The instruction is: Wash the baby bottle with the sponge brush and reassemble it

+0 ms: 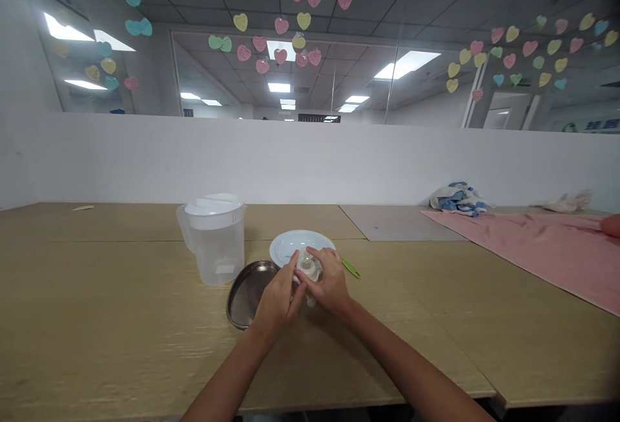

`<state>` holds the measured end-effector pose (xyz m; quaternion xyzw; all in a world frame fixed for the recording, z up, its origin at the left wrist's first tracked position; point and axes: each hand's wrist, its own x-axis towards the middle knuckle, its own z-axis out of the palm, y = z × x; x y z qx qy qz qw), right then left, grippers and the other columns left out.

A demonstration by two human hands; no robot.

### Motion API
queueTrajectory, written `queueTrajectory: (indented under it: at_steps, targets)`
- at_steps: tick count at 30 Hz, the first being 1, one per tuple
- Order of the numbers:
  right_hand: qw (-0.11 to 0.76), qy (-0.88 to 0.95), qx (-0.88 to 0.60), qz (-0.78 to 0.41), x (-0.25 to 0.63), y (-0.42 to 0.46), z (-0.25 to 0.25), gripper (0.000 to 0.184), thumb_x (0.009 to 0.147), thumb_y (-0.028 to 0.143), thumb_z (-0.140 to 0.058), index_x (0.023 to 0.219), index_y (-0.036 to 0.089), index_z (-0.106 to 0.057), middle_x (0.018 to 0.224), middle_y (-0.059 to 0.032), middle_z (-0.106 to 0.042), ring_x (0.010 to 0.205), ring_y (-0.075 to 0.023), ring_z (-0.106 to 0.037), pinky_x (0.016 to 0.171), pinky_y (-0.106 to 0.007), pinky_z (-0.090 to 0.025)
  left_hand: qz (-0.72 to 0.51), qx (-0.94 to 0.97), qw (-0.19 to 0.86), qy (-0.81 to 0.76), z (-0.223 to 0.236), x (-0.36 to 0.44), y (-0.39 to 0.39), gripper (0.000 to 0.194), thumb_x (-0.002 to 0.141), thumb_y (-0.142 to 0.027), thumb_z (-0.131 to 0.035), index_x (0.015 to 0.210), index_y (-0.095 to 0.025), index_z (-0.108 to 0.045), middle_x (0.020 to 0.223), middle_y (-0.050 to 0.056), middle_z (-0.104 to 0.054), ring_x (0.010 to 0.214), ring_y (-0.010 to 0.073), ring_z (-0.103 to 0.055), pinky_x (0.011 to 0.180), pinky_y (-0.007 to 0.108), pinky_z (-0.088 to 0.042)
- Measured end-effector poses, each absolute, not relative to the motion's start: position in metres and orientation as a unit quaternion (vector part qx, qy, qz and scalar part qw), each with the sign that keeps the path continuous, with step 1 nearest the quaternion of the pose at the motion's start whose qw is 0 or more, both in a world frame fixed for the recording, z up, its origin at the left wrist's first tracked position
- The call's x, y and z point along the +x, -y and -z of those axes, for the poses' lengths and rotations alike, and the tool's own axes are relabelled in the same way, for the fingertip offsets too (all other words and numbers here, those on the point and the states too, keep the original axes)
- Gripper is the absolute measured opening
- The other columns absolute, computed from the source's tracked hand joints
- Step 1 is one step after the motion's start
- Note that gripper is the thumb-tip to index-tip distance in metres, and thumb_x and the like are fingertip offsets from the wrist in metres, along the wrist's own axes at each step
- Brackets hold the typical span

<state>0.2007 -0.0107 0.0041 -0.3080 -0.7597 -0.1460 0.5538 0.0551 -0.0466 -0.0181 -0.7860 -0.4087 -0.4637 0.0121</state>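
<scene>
My left hand (278, 296) and my right hand (328, 283) meet over the wooden table, both closed round a small clear, whitish bottle-like object (307, 267) with a rounded top. They hold it just in front of a white plate (290, 242). A metal dish (246, 293) lies under and left of my left hand. A green-handled utensil (351, 269) pokes out from behind my right hand. Most of the small object is hidden by my fingers.
A clear plastic pitcher (216, 238) with a white lid stands left of the plate. A pink cloth (547, 247) covers the table's right side, with a blue-and-white bundle (456, 198) behind it. A white partition wall (310, 160) runs along the back.
</scene>
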Motion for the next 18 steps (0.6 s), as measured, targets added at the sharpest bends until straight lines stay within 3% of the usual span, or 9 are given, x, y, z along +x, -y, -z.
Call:
queueTrajectory:
  at_steps: [18]
  targets:
    - [0.556, 0.755, -0.305, 0.169, 0.1973, 0.0118, -0.0043, 0.035, 0.078, 0.038, -0.055, 0.108, 0.019, -0.055, 0.077, -0.0055, -0.061, 0.074, -0.0213, -0.053, 0.072, -0.038, -0.040, 0.493, -0.751, -0.059, 0.435, 0.0145, 0.0549, 0.0483, 0.050, 0.087, -0.033, -0.041, 0.134, -0.017, -0.032, 0.111, 0.010, -0.060, 0.092, 0.0157, -0.060, 0.083, 0.029, -0.047]
